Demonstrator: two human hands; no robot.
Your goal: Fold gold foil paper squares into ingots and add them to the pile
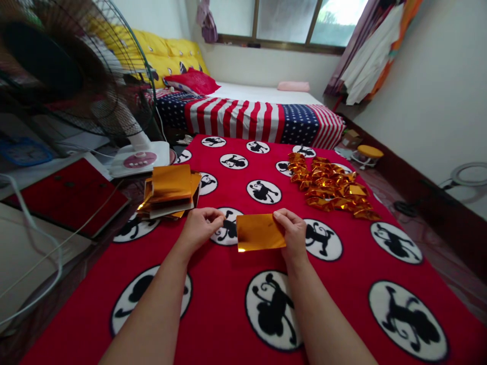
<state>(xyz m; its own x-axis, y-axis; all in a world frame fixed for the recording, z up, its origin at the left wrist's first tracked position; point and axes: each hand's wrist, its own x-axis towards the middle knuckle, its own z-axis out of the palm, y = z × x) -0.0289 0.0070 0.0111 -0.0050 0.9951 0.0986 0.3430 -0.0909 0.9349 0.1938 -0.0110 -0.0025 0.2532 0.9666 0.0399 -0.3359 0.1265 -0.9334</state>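
Observation:
My right hand (292, 233) pinches a shiny gold foil paper sheet (261, 233) by its right end, holding it above the red cloth. The sheet looks flat, with its long side running left to right. Just left of the sheet, apart from it, is my left hand (201, 227), its thumb and fingers pressed together and nothing showing between them. Beyond that hand lies a stack of gold foil papers (173, 187), some showing pale backs. Farther off on the right, folded gold foil pieces (329, 187) lie in several overlapping rows.
The red cloth (213, 314) carries round monkey prints. A standing fan (140, 154) is at the left, near a dark red box (68, 197). A bed with a striped and starred cover (236, 119) stands behind. A yellow-topped stool (370, 152) is at the right.

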